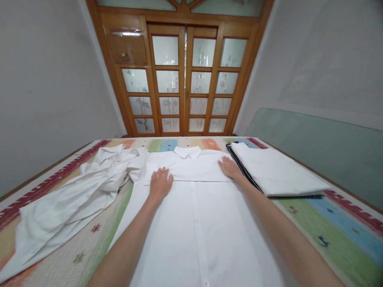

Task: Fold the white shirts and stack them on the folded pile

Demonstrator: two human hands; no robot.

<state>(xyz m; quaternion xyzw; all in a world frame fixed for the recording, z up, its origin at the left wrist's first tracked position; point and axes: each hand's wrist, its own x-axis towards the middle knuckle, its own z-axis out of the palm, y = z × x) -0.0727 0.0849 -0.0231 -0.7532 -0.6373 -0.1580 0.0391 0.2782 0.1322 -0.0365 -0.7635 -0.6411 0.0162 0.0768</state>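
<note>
Hands: two, well apart, both palm down on cloth with fingers extended. My left hand lies on the left part of the folded band, over its lower edge; my right hand lies near the band's right end. Undersides hidden, and I can't see any fabric gripped.
White shirt: one, spread front up under and between my hands, collar just beyond them. Hem cut off at the bottom of the view; my forearms cover parts of both sides.
Folded band: one, across the upper shirt, straight lower edge running between my hands. Can't tell if it's one sleeve or both.
Buttons: at least three on the placket, nearer me than the hands; the rest are covered or too small.
Crumpled white cloth: one heap, left of my left hand, near end close to the view's edge. Garment count unclear.
Folded stack: one, just right of my right hand. White on top, dark striped edge below; layer count hidden.
Patterned cover: one, under everything, mostly hidden beneath the shirt.
Wooden doors: well beyond my hands; fifteen rectangular glass panes, one brown panel, arched top cut off.
</note>
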